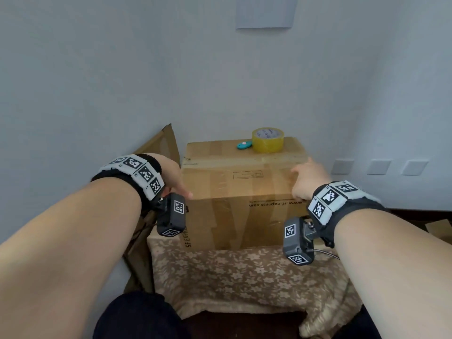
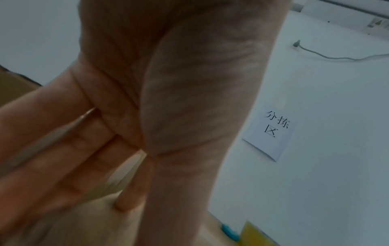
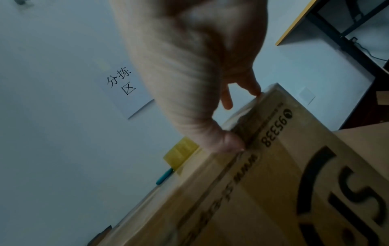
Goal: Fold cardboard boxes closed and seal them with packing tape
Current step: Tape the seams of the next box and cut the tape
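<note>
Flanking the cardboard box on the cloth-covered worktop, both hands lay flat: left hand on its left side, right hand at the right top edge, fingers straight. Tape roll sat on top, far side. Stiff, bulky; likely best gripped low at opposite sides.
</note>
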